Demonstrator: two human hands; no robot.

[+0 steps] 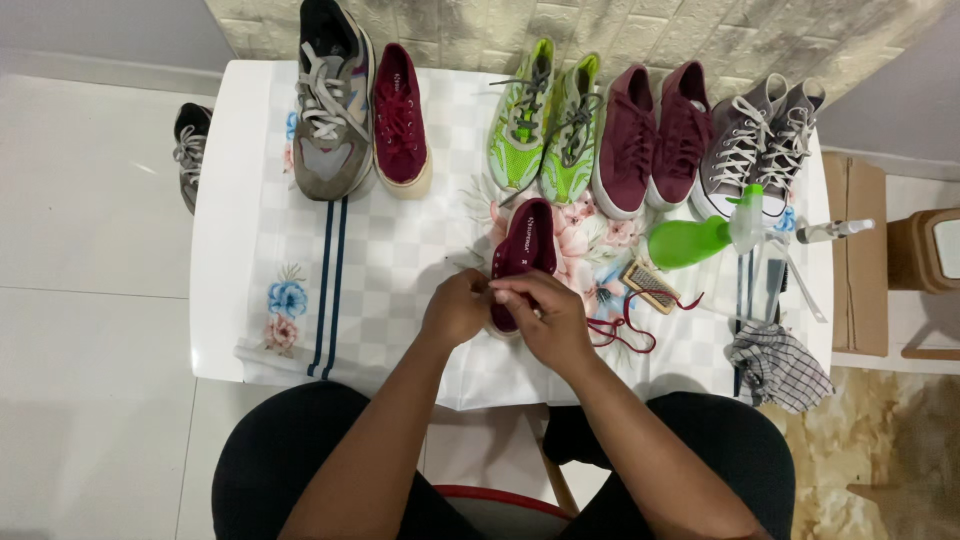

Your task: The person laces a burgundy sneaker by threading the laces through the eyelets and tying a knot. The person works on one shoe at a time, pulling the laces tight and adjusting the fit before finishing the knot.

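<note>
From the head camera I look straight down on my white worktop (225, 250), which has a checked cloth with flower prints over it. My left hand (457, 308) and right hand (548, 318) meet at the near end of a dark red sneaker (523, 250) that lies in the middle of the cloth, toe pointing away from me. Both hands are curled, fingers pinched in on the shoe's near end; exactly what the fingertips pinch I cannot tell. A dark red lace (625, 333) lies loose on the cloth just right of my right hand, near a small wooden brush (648, 284). Along the far edge stand a grey trainer (328, 105) beside the matching red sneaker (400, 115), a lime green pair (545, 125), a maroon pair (655, 135) and a grey high-top pair (760, 140). A green spray bottle (690, 242) lies on its side right of the brush, and a checked rag (778, 365) hangs at the worktop's near right corner.
</note>
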